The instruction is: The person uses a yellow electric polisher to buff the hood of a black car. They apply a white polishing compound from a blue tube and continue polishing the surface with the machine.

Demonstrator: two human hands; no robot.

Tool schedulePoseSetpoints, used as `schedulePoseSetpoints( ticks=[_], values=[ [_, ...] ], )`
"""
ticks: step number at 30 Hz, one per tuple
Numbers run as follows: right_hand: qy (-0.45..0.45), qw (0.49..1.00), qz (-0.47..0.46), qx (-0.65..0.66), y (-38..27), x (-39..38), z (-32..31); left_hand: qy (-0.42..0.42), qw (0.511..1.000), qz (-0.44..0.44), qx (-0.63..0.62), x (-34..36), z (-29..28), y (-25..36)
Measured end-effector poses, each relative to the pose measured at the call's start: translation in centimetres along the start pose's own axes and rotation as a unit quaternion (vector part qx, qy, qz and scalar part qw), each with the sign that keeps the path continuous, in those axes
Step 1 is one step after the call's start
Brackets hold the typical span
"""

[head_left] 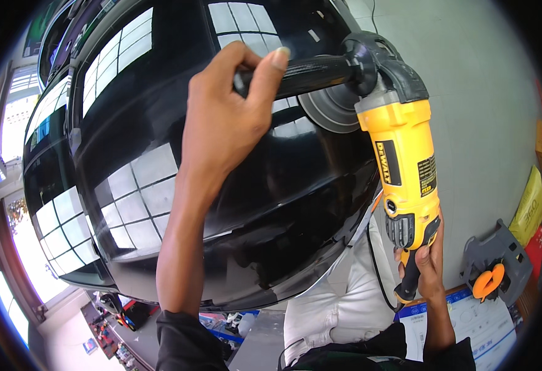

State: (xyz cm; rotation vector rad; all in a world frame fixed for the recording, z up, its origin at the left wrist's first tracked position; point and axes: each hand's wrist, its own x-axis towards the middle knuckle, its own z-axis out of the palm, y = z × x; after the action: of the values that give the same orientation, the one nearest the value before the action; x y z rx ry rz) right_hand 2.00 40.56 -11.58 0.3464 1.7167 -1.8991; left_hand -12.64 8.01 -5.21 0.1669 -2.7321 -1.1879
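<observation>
A yellow and black rotary polisher (pixel 401 148) sits at the right side of a glossy black car body panel (pixel 265 216). Its round grey pad (pixel 330 111) lies against or just above the panel; the tool's head partly hides it, so contact is unclear. My left hand (pixel 228 114) grips the black side handle (pixel 317 74), thumb raised along its top. Around the rear handle (pixel 412 275), low on the right, my right hand (pixel 430 269) is closed, with some fingers hidden behind the tool. Window grids reflect in the black paint.
A black cord (pixel 376 266) runs from the polisher beside my light trousers (pixel 339 297). At right stand a grey plastic stool (pixel 503 253) with an orange ring-shaped object (pixel 488 282), a yellow bag (pixel 529 207) and a white printed box (pixel 481 328). Tools lie at lower left on a bench (pixel 144 340).
</observation>
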Motion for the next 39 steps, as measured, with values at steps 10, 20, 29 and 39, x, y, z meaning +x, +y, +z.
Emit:
schedulePoseSetpoints(
  ticks=[10,20,29,39],
  values=[
    [-0.266,0.958,-0.041,-0.103,-2.5,-0.8,12.5,0.190,0.970,-0.104,0.115,-12.8,-19.8,-7.8],
    [-0.423,0.889,-0.127,-0.118,-2.3,1.5,23.2,0.363,0.888,-0.229,0.167,-22.9,-31.2,-11.9],
    [-0.268,0.950,-0.082,-0.139,-5.0,4.8,12.9,0.240,0.956,-0.110,0.131,-7.6,-19.0,-7.6],
    [-0.010,1.000,-0.006,-0.021,-3.9,5.0,3.6,0.000,0.992,0.046,0.120,6.4,-4.9,-3.0]
  ],
)
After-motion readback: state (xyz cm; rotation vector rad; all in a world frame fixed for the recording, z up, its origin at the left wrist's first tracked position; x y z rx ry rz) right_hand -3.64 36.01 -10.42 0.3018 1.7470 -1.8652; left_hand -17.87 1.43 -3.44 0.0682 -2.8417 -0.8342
